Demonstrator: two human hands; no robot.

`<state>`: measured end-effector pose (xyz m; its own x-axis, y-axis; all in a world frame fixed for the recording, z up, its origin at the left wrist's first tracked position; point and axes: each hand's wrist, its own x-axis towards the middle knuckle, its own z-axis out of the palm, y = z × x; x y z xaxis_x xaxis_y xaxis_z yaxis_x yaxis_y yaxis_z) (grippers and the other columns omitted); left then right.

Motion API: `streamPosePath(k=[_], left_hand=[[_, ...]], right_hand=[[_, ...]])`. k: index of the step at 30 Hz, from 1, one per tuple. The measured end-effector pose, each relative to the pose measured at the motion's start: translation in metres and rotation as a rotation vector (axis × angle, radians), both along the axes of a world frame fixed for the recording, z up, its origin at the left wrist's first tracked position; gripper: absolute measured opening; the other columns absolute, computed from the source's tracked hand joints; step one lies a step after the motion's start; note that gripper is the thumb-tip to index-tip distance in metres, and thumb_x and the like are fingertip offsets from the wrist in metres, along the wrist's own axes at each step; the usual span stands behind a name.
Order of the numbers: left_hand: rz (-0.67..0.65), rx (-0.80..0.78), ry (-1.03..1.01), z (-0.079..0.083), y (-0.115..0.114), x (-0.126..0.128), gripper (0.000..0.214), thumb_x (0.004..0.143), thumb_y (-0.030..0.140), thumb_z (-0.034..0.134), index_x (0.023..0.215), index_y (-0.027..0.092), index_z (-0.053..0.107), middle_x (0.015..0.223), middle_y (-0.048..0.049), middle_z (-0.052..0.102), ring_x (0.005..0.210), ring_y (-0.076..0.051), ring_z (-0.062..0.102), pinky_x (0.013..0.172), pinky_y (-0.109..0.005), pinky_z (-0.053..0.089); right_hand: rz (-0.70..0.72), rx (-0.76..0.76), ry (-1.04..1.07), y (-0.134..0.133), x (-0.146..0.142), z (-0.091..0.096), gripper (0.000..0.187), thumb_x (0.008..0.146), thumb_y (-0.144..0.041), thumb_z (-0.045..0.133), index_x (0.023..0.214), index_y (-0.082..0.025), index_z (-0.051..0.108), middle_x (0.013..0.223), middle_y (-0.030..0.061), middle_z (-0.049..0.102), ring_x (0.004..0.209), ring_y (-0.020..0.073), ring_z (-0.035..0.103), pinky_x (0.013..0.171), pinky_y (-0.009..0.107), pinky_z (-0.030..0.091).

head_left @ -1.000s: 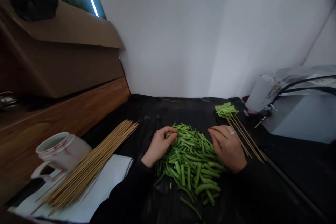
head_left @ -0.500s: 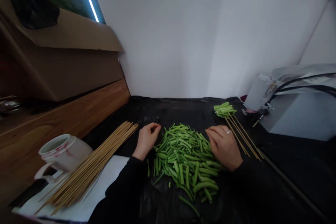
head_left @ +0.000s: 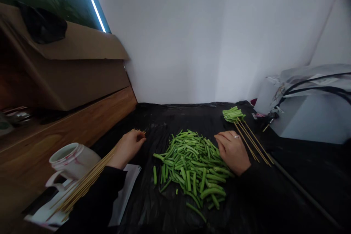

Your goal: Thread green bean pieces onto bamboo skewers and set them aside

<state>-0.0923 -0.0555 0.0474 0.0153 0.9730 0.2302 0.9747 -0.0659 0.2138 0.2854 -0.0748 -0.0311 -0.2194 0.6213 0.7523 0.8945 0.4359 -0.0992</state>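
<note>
A heap of cut green bean pieces (head_left: 193,162) lies on black plastic sheeting (head_left: 170,117). My right hand (head_left: 233,150), with a ring on one finger, rests curled on the heap's right edge, fingers together over the beans. My left hand (head_left: 128,146) lies to the left on the tips of a bundle of bamboo skewers (head_left: 87,181), fingers curled over them. Whether it grips a skewer I cannot make out. Further back on the right lie finished skewers threaded with beans (head_left: 233,114), their sticks pointing toward me.
A white mug (head_left: 72,159) stands at the left beside the skewers on a white sheet (head_left: 126,182). A wooden ledge (head_left: 68,124) and a cardboard box (head_left: 76,65) border the left side. A grey box with black cables (head_left: 309,109) stands at the right.
My left hand has left the bean heap and moved left onto the tips of the skewer bundle. My right hand has stayed on the heap's right edge.
</note>
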Motion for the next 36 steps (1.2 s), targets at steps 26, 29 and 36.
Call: streamPosePath(k=[26, 29, 36], left_hand=[[0.21, -0.118, 0.462, -0.017, -0.029, -0.032, 0.041, 0.083, 0.006, 0.031, 0.107, 0.01, 0.065, 0.097, -0.022, 0.067, 0.088, -0.033, 0.066, 0.07, -0.044, 0.051], [0.221, -0.107, 0.468, -0.01, -0.031, -0.026, 0.04, 0.084, 0.006, 0.032, 0.102, 0.013, 0.066, 0.104, -0.0207, 0.065, 0.082, -0.028, 0.068, 0.069, -0.039, 0.051], [0.089, 0.018, 0.545, 0.014, -0.025, 0.018, 0.034, 0.088, 0.008, 0.03, 0.108, 0.012, 0.057, 0.091, -0.0153, 0.066, 0.088, -0.03, 0.065, 0.071, -0.037, 0.045]], right_hand=[[0.004, -0.008, -0.008, -0.002, 0.0, 0.001, 0.019, 0.087, -0.013, 0.051, 0.094, -0.017, 0.069, 0.091, 0.007, 0.067, 0.091, 0.0208, 0.054, 0.079, 0.034, 0.039], [0.004, -0.003, -0.005, -0.002, 0.0, 0.001, 0.019, 0.087, -0.014, 0.052, 0.094, -0.017, 0.069, 0.091, 0.0073, 0.067, 0.091, 0.0209, 0.055, 0.08, 0.035, 0.04], [-0.009, 0.06, 0.026, -0.005, -0.003, 0.007, 0.023, 0.089, -0.014, 0.049, 0.103, -0.017, 0.067, 0.098, 0.0085, 0.067, 0.095, 0.0218, 0.056, 0.085, 0.036, 0.043]])
